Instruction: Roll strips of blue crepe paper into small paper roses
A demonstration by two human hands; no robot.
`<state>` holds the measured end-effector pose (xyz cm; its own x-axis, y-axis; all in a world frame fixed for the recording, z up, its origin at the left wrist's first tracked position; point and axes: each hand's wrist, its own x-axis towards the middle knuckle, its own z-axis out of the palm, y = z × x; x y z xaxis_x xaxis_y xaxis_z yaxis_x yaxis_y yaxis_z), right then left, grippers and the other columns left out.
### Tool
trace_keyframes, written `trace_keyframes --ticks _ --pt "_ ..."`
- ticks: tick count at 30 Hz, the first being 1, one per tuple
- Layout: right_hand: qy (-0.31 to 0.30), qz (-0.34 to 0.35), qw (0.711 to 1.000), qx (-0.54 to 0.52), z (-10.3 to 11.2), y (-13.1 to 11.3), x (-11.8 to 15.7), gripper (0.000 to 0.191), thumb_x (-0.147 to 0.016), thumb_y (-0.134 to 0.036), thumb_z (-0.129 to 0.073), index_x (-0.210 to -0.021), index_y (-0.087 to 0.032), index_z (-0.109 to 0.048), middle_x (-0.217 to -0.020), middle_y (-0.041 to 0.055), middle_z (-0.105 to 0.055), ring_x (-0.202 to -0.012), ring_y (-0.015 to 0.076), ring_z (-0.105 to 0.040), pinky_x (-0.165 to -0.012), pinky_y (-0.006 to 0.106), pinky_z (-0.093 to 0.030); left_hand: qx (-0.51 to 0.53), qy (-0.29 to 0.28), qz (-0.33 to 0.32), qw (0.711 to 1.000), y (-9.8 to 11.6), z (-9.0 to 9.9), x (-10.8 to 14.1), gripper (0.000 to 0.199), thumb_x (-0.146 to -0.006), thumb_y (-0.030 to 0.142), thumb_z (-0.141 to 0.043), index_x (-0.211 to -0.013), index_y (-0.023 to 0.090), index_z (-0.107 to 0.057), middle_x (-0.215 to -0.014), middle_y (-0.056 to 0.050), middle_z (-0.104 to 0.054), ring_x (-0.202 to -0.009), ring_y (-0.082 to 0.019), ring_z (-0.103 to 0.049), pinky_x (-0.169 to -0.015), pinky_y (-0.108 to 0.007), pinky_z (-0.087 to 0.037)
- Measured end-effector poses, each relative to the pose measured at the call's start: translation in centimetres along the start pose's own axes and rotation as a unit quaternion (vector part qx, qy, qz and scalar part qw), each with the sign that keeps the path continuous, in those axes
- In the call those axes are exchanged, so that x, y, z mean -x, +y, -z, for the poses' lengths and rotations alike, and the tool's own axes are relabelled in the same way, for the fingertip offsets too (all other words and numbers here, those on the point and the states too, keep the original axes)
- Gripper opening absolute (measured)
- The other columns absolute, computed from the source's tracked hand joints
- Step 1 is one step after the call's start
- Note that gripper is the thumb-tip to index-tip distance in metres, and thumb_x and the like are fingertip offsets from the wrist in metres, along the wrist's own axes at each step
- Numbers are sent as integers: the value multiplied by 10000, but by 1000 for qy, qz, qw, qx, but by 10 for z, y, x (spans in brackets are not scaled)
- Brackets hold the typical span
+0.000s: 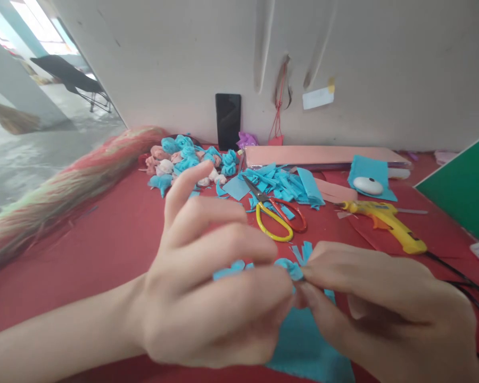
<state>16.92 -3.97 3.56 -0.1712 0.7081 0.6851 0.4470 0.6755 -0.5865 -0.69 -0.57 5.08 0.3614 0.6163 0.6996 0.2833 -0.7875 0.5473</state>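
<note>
Between the fingertips of both hands is a small blue crepe paper flower (290,267), partly hidden by the fingers. My left hand (219,287) pinches it from the left, with its upper fingers loosely curled. From the right, my right hand (379,303) grips the same flower between thumb and forefinger. Under the hands lies a blue crepe paper sheet (307,346). Blue paper scraps (233,268) show behind the left fingers. Beyond the hands rest scissors (269,202) with one yellow and one red handle, beside a heap of cut blue paper strips (281,183).
Several blue, pink and white paper flowers (187,159) are piled at the back left. A yellow glue gun (391,218) with a black cord lies right. A phone (228,121) leans on the wall. Behind are a pink paper stack (323,156) and a white oval object (368,185).
</note>
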Motion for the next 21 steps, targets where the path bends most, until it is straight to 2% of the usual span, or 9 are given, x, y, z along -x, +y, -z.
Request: trace_keyframes --ticks 1,3,6,10,13,16,21 --pt "-28 7 999 -21 3 1 -2 183 -740 -33 -637 -680 -205 -656 -535 -38 -666 -445 97 -603 -457 186 -518 -30 -2 -56 998 2 4 -5 154 -673 122 -643 -717 265 -608 -623 84 -643 -644 -145 -538 -1015 -443 -406" --pt "-84 15 995 -57 8 4 -6 158 -763 -20 -642 -705 -165 -668 -567 -10 -670 -514 113 -624 -490 201 -520 -40 -31 -90 995 2 10 -13 169 -747 58 -586 -796 218 -608 -696 50 -672 -684 -135 -566 -870 -354 -458" --pt "-139 39 983 -113 12 13 -9 138 -839 -31 -612 -758 -126 -670 -625 17 -669 -616 126 -618 -566 236 -522 30 -122 -8 992 -3 15 -15 135 -846 56 -562 -823 172 -629 -809 9 -695 -801 -122 -596 -787 -272 -476" --pt "-199 67 966 -153 14 27 -11 133 -886 -41 -581 -822 -128 -658 -736 21 -674 -701 119 -592 -686 276 -510 145 -189 86 967 -9 13 -12 120 -862 90 -590 -802 175 -650 -784 30 -690 -809 -109 -600 -840 -241 -477" --pt "-216 82 961 -152 15 33 -14 151 -896 -35 -563 -817 -141 -635 -748 9 -648 -730 116 -551 -728 288 -496 191 -209 114 952 -9 11 -12 118 -842 84 -609 -781 176 -651 -773 28 -682 -796 -111 -597 -833 -245 -474" --pt "-231 86 959 -137 17 36 -17 163 -897 -27 -550 -813 -143 -628 -747 7 -631 -758 120 -527 -733 283 -489 191 -210 140 949 -7 11 -13 104 -821 104 -640 -749 178 -654 -751 29 -662 -790 -116 -593 -814 -249 -473" --pt "-255 87 956 -116 17 36 -16 184 -897 -23 -529 -795 -136 -631 -694 4 -588 -728 129 -486 -744 315 -481 181 -228 138 947 -7 10 -12 71 -799 116 -665 -755 171 -657 -730 37 -644 -771 -108 -594 -837 -244 -461"
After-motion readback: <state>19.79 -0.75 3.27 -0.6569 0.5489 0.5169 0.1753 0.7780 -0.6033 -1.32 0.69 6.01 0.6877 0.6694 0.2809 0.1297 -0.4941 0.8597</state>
